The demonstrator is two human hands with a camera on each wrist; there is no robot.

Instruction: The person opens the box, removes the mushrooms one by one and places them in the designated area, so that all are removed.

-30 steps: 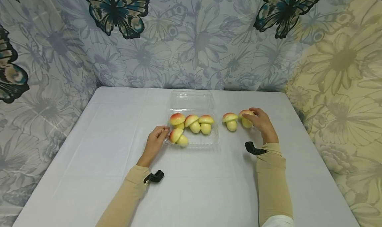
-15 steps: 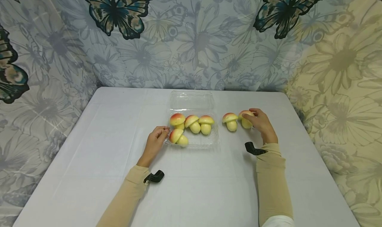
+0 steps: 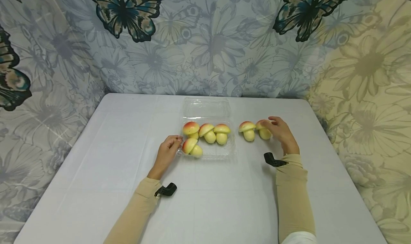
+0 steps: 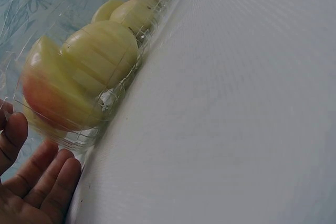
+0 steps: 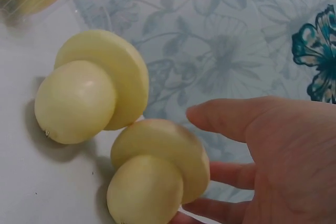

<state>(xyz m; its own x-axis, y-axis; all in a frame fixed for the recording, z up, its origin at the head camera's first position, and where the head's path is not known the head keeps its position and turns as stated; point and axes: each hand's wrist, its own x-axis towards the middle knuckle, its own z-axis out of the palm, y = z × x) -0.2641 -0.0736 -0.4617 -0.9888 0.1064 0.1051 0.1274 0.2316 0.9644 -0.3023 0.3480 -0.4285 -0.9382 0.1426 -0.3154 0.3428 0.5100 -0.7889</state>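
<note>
Yellow, smooth and blushed with red on the domed cap: a mushroom-shaped piece with a fat round stem [image 3: 264,134], right of centre on the far half of the white-covered bench [image 3: 205,201], stem toward the near side. Just to the left, almost or quite touching at the cap, a matching second mushroom [image 3: 249,134]. At the right edge of the first, the bare right hand [image 3: 282,131], thumb clear of the cap in the right wrist view, fingers extended along the right side, nothing gripped; cannot tell about fingertip contact. Farther left, the bare left hand [image 3: 168,149], apparently pinching the left edge of a clear, thin-walled plastic box [image 3: 218,152]. Inside, four similar mushrooms [image 3: 221,138], three in a row and one in the near left corner; on the far side, a clear plastic lid [image 3: 206,109] laid back. Judging by sheen and moulded outline, likely light and fairly stiff, hard to damage, perhaps slightly slippery, and apt to roll on the rounded stem. Best held at the waist, under the overhang of the cap, thumb opposite fingers; on the dome alone, more likely to slip. For the box, expect flimsy walls and easy skidding; better a light pinch at the rim.
</note>
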